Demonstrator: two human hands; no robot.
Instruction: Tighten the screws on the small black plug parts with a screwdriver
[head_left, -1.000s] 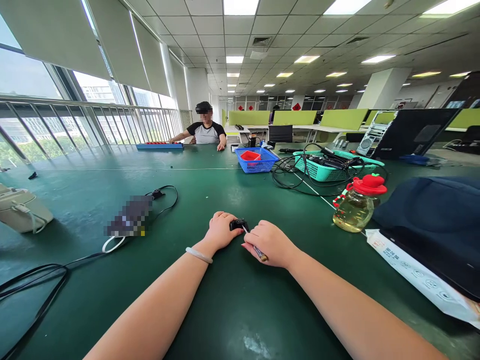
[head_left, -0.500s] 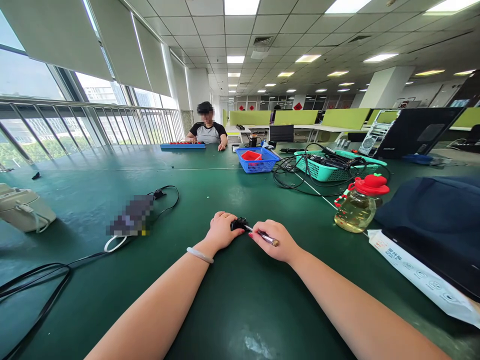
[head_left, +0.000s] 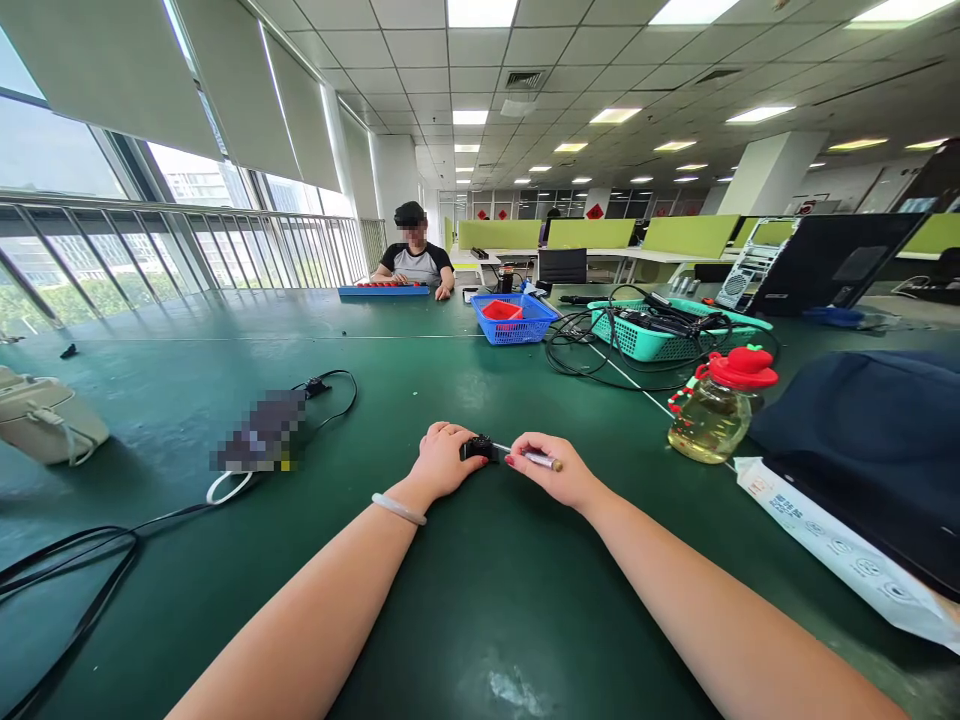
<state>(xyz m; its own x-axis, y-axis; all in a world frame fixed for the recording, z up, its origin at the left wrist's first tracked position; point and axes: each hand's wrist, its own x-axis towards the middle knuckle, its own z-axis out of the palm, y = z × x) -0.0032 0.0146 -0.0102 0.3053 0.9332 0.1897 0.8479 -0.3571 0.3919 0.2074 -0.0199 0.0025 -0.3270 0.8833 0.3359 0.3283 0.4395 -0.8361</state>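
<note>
On the green table [head_left: 465, 600], a small black part [head_left: 481, 447] is held down by my left hand [head_left: 442, 460], whose fingers are closed around its left side. Its exact kind is too small to make out. My right hand [head_left: 553, 470] grips a slim screwdriver [head_left: 541, 460] with a silvery handle and a gold-coloured end. The thin metal shaft points left, and its tip reaches the right side of the black part. Whether the tip sits in a screw, I cannot tell.
A blurred dark device [head_left: 262, 430] with cables lies left, near a cream bag [head_left: 49, 415]. Ahead are a blue basket [head_left: 514, 330] and a teal basket [head_left: 652, 342] of black cables. To the right stands a red-lidded bottle [head_left: 709, 420]. A person [head_left: 414, 262] sits across the table.
My right hand has shifted slightly right, and the screwdriver now lies flatter, more level with the black part. My left hand stays put. Far off, the person's blue tray has slid right.
</note>
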